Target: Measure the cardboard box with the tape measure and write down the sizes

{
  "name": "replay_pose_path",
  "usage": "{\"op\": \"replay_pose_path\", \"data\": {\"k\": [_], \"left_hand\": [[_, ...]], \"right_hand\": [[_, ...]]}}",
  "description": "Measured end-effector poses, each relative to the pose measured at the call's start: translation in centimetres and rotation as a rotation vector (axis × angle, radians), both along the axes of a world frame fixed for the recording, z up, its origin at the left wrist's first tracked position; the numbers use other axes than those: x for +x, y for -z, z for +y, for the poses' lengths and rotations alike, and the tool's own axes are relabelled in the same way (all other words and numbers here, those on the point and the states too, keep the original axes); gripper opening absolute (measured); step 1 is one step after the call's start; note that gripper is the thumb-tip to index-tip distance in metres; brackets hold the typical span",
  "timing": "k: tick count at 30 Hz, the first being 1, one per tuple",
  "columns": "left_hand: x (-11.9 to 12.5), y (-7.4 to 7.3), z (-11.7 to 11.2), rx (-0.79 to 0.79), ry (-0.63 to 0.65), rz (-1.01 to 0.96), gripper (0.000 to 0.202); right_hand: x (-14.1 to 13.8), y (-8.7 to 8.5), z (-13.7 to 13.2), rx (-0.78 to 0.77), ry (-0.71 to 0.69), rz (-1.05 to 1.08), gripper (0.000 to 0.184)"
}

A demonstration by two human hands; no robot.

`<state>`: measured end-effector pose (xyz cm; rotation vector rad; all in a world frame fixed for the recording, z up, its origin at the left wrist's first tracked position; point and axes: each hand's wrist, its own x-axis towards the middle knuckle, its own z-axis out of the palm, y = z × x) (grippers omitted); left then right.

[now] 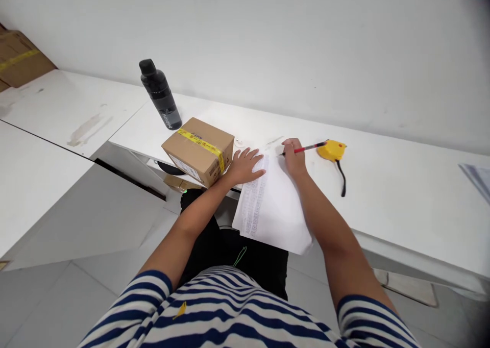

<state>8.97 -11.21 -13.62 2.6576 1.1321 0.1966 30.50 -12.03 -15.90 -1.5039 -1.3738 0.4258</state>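
Observation:
My left hand (246, 167) lies flat with its fingers spread on the upper left part of a sheet of paper (285, 210). Rows of small handwriting run down the left side of that sheet, and its lower end hangs past the desk edge. In my right hand (294, 160) is a red pen (308, 147), its dark tip pointing left close to the top of the paper; whether the tip touches it I cannot tell. Just left of my left hand sits a closed cardboard box (202, 139) with yellow tape. A yellow tape measure (331, 150) with a black strap lies right of the pen.
A black bottle (161, 97) stands behind the box on the white desk (401, 195). More sheets (478, 180) lie at the far right. Another white table (72, 113) adjoins on the left, with cardboard boxes (23, 59) at its back. A white wall rises behind the desk.

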Motion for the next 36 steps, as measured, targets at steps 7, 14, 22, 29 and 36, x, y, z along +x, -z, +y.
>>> {"op": "replay_pose_path", "data": {"k": [7,14,22,29,36], "left_hand": [[0.7,-0.1,0.3,-0.065,-0.02,-0.011,0.066],[0.9,-0.2,0.3,-0.092,-0.017,-0.029,0.066],[0.9,0.0,0.2,-0.078,-0.019,-0.035,0.066],[0.9,-0.2,0.1,-0.084,-0.021,-0.035,0.066],[0.8,-0.2,0.2,-0.088,-0.024,-0.035,0.065]], "right_hand": [[-0.4,-1.0,-0.6,-0.161,0.091,0.111,0.036],[-0.7,-1.2,-0.5,-0.175,0.097,0.054,0.031],[-0.5,-1.1,-0.6,-0.166,0.069,0.063,0.031],[-0.5,-0.9,-0.7,-0.151,0.098,0.037,0.034],[-0.6,-0.9,-0.8,-0.146,0.068,0.056,0.033]]}}
